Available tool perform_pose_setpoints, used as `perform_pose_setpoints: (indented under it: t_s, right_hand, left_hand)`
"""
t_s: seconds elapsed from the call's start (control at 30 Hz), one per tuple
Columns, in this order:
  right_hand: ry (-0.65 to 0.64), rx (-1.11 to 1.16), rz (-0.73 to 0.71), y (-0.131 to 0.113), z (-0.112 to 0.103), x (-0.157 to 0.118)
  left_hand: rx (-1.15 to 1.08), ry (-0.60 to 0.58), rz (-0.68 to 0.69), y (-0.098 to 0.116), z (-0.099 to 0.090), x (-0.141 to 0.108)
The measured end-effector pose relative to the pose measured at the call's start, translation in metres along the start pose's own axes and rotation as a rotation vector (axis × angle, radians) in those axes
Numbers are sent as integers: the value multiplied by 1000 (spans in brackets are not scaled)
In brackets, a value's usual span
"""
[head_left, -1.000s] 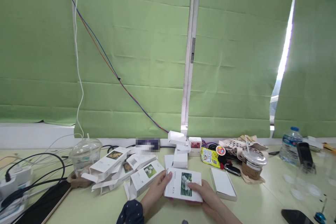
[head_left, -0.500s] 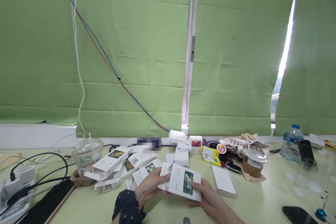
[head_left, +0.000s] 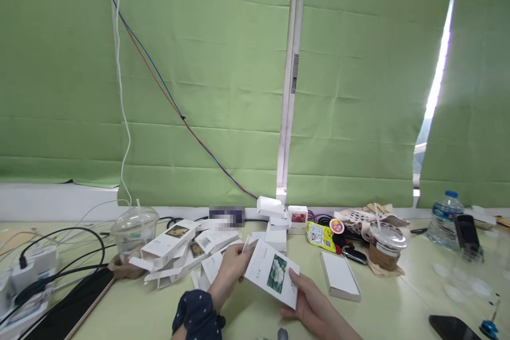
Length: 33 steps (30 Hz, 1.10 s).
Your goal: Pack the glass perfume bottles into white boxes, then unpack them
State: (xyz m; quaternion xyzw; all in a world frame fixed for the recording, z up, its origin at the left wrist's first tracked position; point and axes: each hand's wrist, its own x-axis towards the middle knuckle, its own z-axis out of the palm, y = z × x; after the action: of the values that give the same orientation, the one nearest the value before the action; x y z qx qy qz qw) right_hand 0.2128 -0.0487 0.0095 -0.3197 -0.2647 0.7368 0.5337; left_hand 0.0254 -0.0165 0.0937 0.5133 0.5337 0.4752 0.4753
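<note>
Between my two hands is a thin white box (head_left: 261,268) with a picture of a white flower on its front, held tilted above the table. My right hand (head_left: 308,300) grips its right edge, thumb on the picture side. At the box's upper left end, where a white flap stands out, my left hand (head_left: 231,271) pinches with closed fingers. Just behind my left hand lies a heap of white boxes (head_left: 169,241), several with open flaps. A plain white box (head_left: 340,276) lies flat to the right of my right hand.
Left are a clear plastic cup (head_left: 133,231), a power strip with cables (head_left: 34,271) and a dark tablet-like slab (head_left: 74,303). Small white boxes (head_left: 274,234) are stacked at the back. Rightward are a yellow packet (head_left: 321,236), a drink cup (head_left: 385,252), a water bottle (head_left: 444,220) and a phone (head_left: 454,328).
The flower box has tilted further, its right end dropping, and moved slightly left. My left hand has shifted up to its flap end. My right hand still holds the right edge.
</note>
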Motion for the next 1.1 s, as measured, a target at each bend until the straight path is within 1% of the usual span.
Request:
perform_pose_setpoints:
  t_s: [0.1, 0.2, 0.23, 0.3, 0.37, 0.43, 0.5, 0.57, 0.63, 0.7, 0.73, 0.77, 0.8, 0.83, 0.87, 0.9, 0.93, 0.97, 1.0, 1.03, 1.07, 1.1]
  right_hand:
    - [21, 3, 25, 2, 1, -1]
    - [137, -2, 27, 4, -2, 0]
    - [182, -3, 14, 4, -4, 1]
    - [243, -10, -22, 4, -6, 3]
    - [283, -25, -41, 2, -6, 5]
    - [308, -29, -46, 0, -5, 5]
    - [322, -19, -49, -3, -4, 5]
    - [322, -3, -59, -5, -3, 4]
    - [317, 11, -63, -6, -2, 3]
    - [299, 17, -65, -7, -2, 2]
    - [288, 18, -63, -7, -1, 1]
    - [276, 19, -62, -6, 0, 1]
    - [267, 19, -63, -6, 2, 0]
    - [260, 20, -62, -5, 4, 0]
    - [254, 19, -62, -4, 6, -1]
    - [247, 18, -63, -3, 8, -2]
    - [235, 20, -64, -2, 11, -2]
    - [216, 27, -63, -1, 13, -3]
    - [191, 42, -58, 0, 15, -4]
    - [166, 63, -51, 0, 16, -5]
    - [142, 85, -42, -1, 16, -5]
    - [125, 103, -30, -2, 17, -5]
  left_hand:
    - [11, -34, -3, 16, -12, -2]
    - [48, -78, 21, 36, -30, -4]
    - [67, -79, 41, 44, -38, -4]
    - [121, -44, 88, 57, -56, -3]
    - [199, 55, 141, 68, -78, 0]
    - [302, 210, 187, 73, -101, 4]
    - [434, 383, 208, 73, -121, 8]
    - [559, 507, 233, 70, -132, 12]
    - [654, 600, 275, 67, -133, 13]
    - [724, 687, 376, 63, -122, 12]
    - [745, 688, 448, 61, -112, 11]
    - [762, 646, 547, 58, -100, 9]
    - [756, 510, 644, 54, -87, 7]
    - [758, 350, 686, 49, -73, 3]
    - [762, 232, 705, 43, -58, 0]
    - [762, 55, 720, 35, -43, -5]
    - [720, -235, 693, 28, -29, -9]
    - [662, -423, 637, 20, -17, -14]
    - [587, -531, 603, 13, -6, -17]
    - [499, -574, 576, 7, 2, -20]
    - [427, -579, 562, 3, 7, -21]
    - [368, -556, 559, 1, 10, -22]
